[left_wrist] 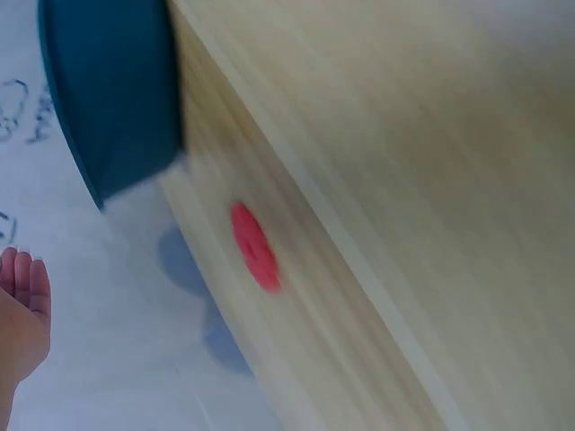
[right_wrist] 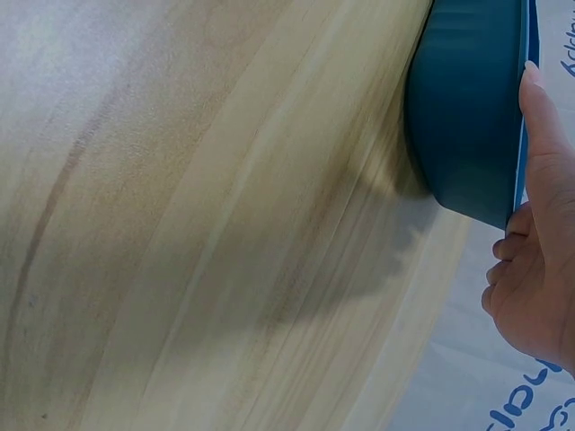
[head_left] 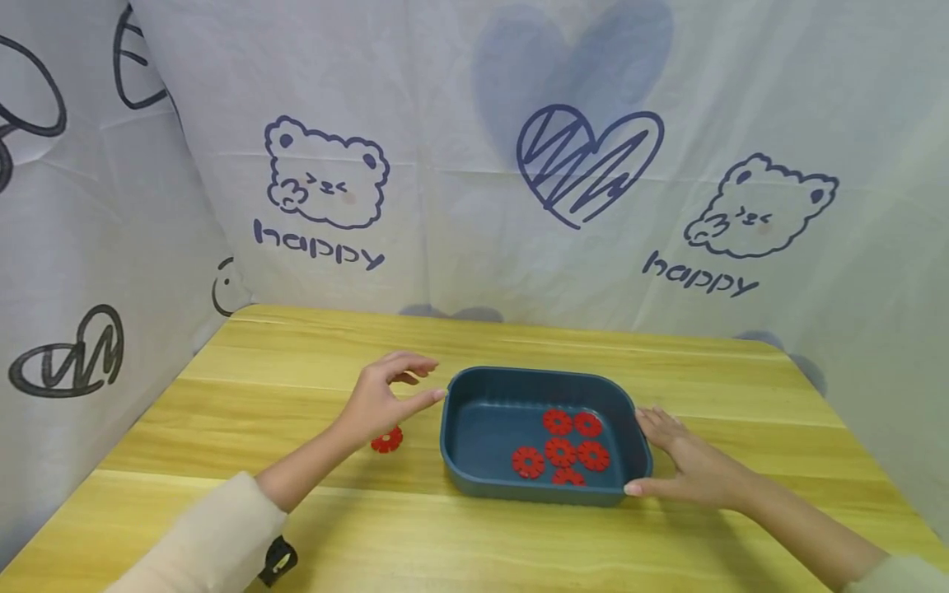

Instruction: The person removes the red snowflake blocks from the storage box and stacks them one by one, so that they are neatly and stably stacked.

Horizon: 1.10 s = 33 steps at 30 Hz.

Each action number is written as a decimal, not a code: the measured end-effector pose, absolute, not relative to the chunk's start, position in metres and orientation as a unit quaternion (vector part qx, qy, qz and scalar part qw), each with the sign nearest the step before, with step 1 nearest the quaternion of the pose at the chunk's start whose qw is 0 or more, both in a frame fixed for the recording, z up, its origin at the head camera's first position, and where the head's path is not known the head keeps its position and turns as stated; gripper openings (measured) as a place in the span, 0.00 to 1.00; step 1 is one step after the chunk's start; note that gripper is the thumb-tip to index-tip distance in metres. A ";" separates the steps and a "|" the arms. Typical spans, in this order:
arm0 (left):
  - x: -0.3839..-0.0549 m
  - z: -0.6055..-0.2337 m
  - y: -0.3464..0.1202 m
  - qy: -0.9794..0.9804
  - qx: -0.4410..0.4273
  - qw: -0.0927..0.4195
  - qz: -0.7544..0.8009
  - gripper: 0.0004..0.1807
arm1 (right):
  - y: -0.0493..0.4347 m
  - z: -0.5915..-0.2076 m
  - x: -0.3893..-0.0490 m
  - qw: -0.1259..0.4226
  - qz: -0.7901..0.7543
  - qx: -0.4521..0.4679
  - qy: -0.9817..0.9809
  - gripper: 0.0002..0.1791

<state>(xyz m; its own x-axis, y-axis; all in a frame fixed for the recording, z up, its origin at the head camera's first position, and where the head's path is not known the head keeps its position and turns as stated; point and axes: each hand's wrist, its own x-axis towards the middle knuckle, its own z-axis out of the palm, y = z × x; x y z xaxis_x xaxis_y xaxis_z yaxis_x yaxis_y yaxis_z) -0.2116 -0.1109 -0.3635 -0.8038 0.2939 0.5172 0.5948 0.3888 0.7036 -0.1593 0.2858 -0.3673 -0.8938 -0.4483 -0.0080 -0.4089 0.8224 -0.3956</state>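
Observation:
A dark blue-green rectangular tub (head_left: pixel 482 449) stands on the table, with several red notched plastic discs (head_left: pixel 560 452) lying on its floor, mostly towards the right. My right hand (head_left: pixel 693 461) holds the tub's right end, thumb on the rim at the near corner and fingers along the outer wall; the right wrist view shows this hand (right_wrist: pixel 539 242) from the side. At the tub's left end, my left hand (head_left: pixel 393 394) has its fingers loosely bent and spread from the thumb, whose tip is right at the rim. Another red disc (head_left: pixel 386 440) lies on the table under the left wrist.
The wooden table (head_left: pixel 296 354) reaches back to a white cloth (head_left: pixel 460 206) printed with bears and hearts. A second cloth side (head_left: pixel 74 247) hangs along the left. A black strap piece (head_left: pixel 278 560) shows by the left sleeve.

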 end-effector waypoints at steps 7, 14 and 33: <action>-0.207 -0.364 -0.079 -0.795 -0.309 0.132 -0.505 0.17 | 0.286 -0.365 -0.159 0.048 -0.196 -0.228 0.952 0.55; -0.210 -0.369 -0.053 -0.795 -0.319 0.102 -0.505 0.17 | 0.287 -0.361 -0.160 0.053 -0.200 -0.229 0.951 0.55; -0.220 -0.384 -0.007 -0.824 -0.376 0.022 -0.424 0.17 | 0.287 -0.367 -0.160 0.058 -0.204 -0.227 0.951 0.55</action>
<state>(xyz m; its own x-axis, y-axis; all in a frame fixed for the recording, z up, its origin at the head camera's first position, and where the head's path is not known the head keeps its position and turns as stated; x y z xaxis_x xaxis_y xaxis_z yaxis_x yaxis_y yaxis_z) -0.2198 -0.0074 -0.3843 -0.7158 0.6010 0.3556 0.6387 0.3576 0.6813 -0.1602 0.2869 -0.3665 -0.8905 -0.4545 -0.0182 -0.4071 0.8142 -0.4140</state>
